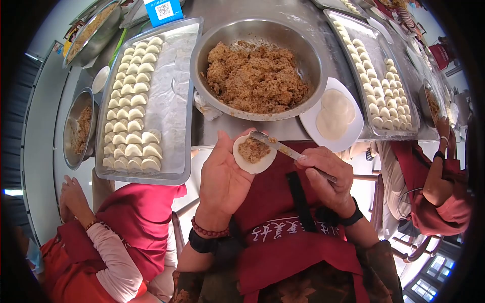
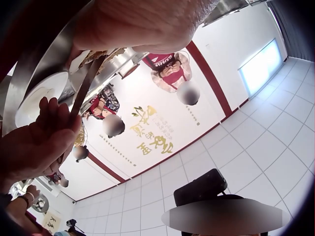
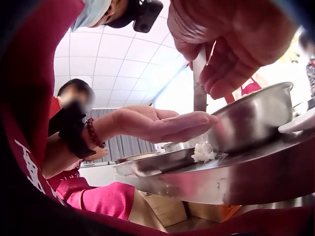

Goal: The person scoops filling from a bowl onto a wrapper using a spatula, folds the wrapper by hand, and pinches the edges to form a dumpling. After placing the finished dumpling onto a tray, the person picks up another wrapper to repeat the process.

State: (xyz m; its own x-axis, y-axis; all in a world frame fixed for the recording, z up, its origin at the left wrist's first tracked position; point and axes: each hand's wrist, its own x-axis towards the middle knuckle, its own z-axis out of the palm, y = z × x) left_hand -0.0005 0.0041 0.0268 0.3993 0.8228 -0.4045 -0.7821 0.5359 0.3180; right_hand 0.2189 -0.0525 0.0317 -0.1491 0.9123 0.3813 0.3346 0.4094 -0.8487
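My left hand (image 1: 225,184) lies palm up with extended fingers, carrying a round white dumpling wrapper (image 1: 248,167). A mound of brown filling (image 1: 252,150) sits in the wrapper's middle. My right hand (image 1: 331,174) grips a flat metal spatula (image 1: 289,152), its blade slanting over the wrapper's far edge with bits of filling on it. In the right wrist view the left hand (image 3: 157,125) is seen from the side, below the upright spatula (image 3: 199,83). Just beyond the hands stands a large steel bowl (image 1: 312,48) of brown filling (image 1: 252,76). Right of it, a white plate (image 1: 314,123) bears overlapping wrappers (image 1: 334,113).
Left of the bowl, a metal tray (image 1: 174,116) holds rows of folded dumplings (image 1: 132,98). Another dumpling tray (image 1: 376,40) lies at the right. A smaller filling bowl (image 1: 70,151) stands at the far left. People sit close on both sides, one with clasped hands (image 1: 73,199).
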